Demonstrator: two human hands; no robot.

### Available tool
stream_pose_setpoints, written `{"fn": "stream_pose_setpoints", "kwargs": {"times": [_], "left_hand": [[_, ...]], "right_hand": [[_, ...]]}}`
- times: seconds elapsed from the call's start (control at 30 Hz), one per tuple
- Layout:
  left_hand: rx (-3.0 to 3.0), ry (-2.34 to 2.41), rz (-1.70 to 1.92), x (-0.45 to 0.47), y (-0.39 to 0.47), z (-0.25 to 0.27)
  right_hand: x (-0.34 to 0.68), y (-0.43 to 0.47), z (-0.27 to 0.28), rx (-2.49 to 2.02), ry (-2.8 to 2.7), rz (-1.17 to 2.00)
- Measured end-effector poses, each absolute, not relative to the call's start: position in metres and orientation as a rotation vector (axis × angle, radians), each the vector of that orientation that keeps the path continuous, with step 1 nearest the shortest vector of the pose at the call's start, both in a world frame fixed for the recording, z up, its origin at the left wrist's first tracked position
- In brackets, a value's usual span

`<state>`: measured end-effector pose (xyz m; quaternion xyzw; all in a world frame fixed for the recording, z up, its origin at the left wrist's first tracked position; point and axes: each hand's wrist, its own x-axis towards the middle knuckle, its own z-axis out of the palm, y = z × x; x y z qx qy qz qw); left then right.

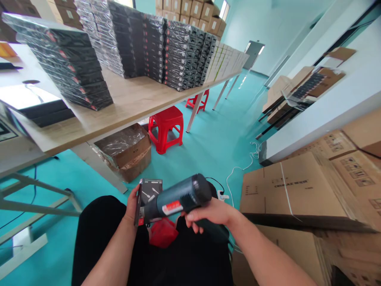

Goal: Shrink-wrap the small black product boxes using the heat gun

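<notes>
My right hand (208, 214) grips a dark heat gun (184, 194) with a red and white label, its handle pointing down to the right. The nozzle points left at a small black box (151, 190) printed with pictures of cables. Around the box's left edge, my left hand (132, 202) is closed, holding it up above my lap. The nozzle overlaps the box's front in the view, and I cannot tell whether they touch. Part of the box is hidden behind the heat gun.
A wooden table (131, 95) bears stacks of film-wrapped black boxes (184, 55). Beneath it stand an open carton (131, 153) and a red stool (166, 123). Large cartons (276, 188) crowd my right. A white cord (235, 169) runs across the turquoise floor.
</notes>
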<state>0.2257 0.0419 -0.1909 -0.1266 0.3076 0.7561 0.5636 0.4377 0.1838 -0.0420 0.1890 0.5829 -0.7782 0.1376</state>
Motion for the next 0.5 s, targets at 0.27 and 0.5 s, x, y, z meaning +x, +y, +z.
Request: {"fn": "stream_pose_setpoints", "kwargs": {"times": [0.27,0.5], "left_hand": [[-0.25,0.705,1.902,0.222,0.042,-0.201],[-0.574,0.756,2.13,0.212,0.049,-0.223]], "right_hand": [[0.451,0.199,-0.071,1.061,1.772,-2.427],[0.466,0.167,-0.075,0.935,1.556,-2.487]]}}
